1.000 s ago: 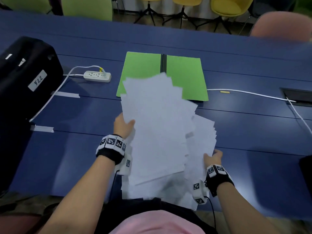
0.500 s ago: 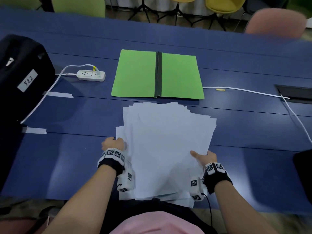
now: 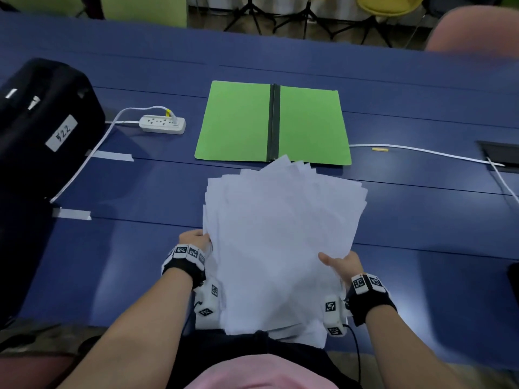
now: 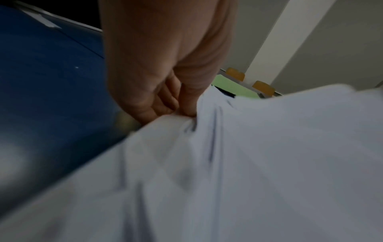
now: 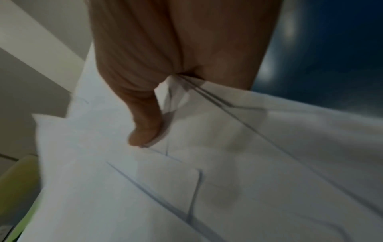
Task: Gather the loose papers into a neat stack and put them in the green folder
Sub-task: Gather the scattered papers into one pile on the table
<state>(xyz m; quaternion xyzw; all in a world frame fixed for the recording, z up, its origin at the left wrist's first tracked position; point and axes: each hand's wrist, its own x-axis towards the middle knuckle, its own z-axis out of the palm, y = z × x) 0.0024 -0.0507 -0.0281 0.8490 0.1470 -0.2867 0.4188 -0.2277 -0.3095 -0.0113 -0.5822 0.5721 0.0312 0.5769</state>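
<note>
An uneven pile of white papers (image 3: 280, 234) is held over the near part of the blue table (image 3: 421, 220), its sheets fanned out at different angles. My left hand (image 3: 195, 240) grips the pile's left edge, fingers curled on the sheets (image 4: 269, 163). My right hand (image 3: 341, 263) pinches the right edge, thumb on top of the papers (image 5: 124, 188) and fingers hidden beneath. The green folder (image 3: 238, 122) lies open and flat just beyond the pile, a black spine down its middle.
A black case (image 3: 42, 130) with a "522" label stands at the left. A white power strip (image 3: 163, 124) with its cable lies left of the folder. A white cable (image 3: 421, 150) runs to a table socket (image 3: 502, 157) at right. Chairs line the far edge.
The papers were raised and spread widely across the folder a second ago; they have come down toward me and drawn together into a tighter pile. Both hands shifted lower along its sides.
</note>
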